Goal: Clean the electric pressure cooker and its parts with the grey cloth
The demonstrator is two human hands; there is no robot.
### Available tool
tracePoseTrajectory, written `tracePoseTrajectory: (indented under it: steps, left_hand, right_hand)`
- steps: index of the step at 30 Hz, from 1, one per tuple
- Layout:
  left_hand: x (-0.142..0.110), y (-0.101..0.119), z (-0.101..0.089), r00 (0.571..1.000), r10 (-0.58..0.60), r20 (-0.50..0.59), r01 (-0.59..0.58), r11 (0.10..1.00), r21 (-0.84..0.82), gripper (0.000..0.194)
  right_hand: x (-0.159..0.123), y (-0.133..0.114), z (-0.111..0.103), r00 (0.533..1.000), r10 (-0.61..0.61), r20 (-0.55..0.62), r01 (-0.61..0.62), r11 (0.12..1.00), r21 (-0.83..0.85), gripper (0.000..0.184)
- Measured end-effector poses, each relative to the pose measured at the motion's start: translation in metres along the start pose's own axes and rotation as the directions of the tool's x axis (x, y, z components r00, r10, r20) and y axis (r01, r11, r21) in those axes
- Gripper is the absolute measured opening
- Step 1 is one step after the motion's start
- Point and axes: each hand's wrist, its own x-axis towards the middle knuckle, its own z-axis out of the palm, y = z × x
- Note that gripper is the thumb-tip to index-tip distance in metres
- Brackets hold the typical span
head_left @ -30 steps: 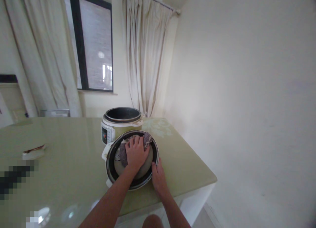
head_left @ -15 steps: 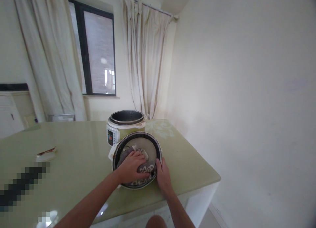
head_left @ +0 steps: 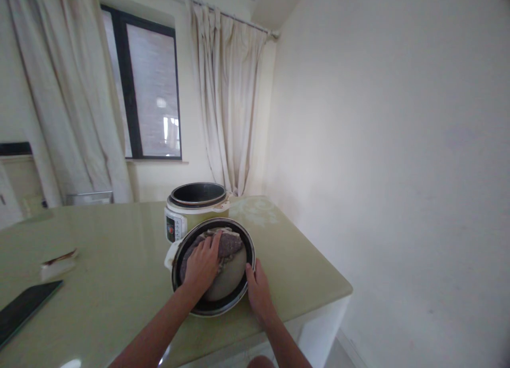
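A round pressure cooker lid is tilted with its inner side toward me, its black sealing ring and pale metal disc showing. My left hand presses a bunched grey-and-white cloth against the upper left of the disc. My right hand grips the lid's right rim, thumb on the near side and fingers behind. Just behind the lid stands the electric pressure cooker, uncovered, with a dark inner pot and a control panel on its front left.
The green glossy tabletop reaches left and ends in a rounded corner at right. A dark flat device lies at left, below a small whitish item with a brown edge. A wall rises on the right.
My left hand has moved the cloth from the lower part of the lid's inside to its upper left. My right hand keeps its hold on the rim. The view has shifted slightly.
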Motion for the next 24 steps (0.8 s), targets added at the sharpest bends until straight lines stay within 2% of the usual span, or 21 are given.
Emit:
tracePoseTrajectory:
  steps: [5,7,9,12,15,19,20,22,24]
  left_hand:
    - [0.015,0.045,0.002,0.995,0.049,0.092,-0.038,0.992,-0.12,0.042]
    - [0.011,0.055,0.005,0.99,0.062,0.128,-0.041,0.986,-0.161,0.033]
    - [0.004,0.054,0.006,0.981,0.102,0.166,-0.071,0.98,-0.188,0.032]
    - [-0.007,0.036,0.002,0.949,0.213,0.231,-0.158,0.959,-0.234,0.037]
    - [-0.019,0.007,-0.003,0.909,0.295,0.296,-0.204,0.932,-0.301,0.041]
    - [-0.033,-0.034,-0.006,0.861,0.41,0.302,-0.312,0.893,-0.324,0.054]
    - [-0.035,-0.042,-0.006,0.864,0.426,0.27,-0.349,0.891,-0.29,0.061]
    - [-0.035,-0.053,-0.006,0.899,0.402,0.172,-0.373,0.911,-0.176,0.076]
    - [-0.031,-0.055,-0.006,0.95,0.306,0.056,-0.302,0.951,-0.062,0.085]
  right_hand:
    - [0.002,0.0,0.0,0.999,0.031,0.011,-0.031,0.999,0.041,0.063]
    - [0.003,0.004,0.001,0.999,0.05,-0.002,-0.05,0.997,0.059,0.07]
    - [0.004,0.007,0.002,0.999,0.05,-0.016,-0.049,0.996,0.075,0.075]
    - [0.003,0.009,0.002,0.999,0.044,-0.023,-0.042,0.995,0.092,0.078]
    - [0.001,0.009,0.003,0.999,0.046,-0.02,-0.044,0.994,0.096,0.082]
    - [-0.002,0.005,0.003,0.999,0.038,0.008,-0.038,0.998,0.053,0.069]
    - [-0.003,0.004,0.004,0.999,0.028,0.023,-0.028,0.999,0.038,0.064]
    - [-0.004,0.002,0.005,0.998,-0.002,0.055,0.002,1.0,0.003,0.058]
    - [-0.004,0.001,0.005,0.997,-0.029,0.077,0.032,0.999,-0.043,0.055]
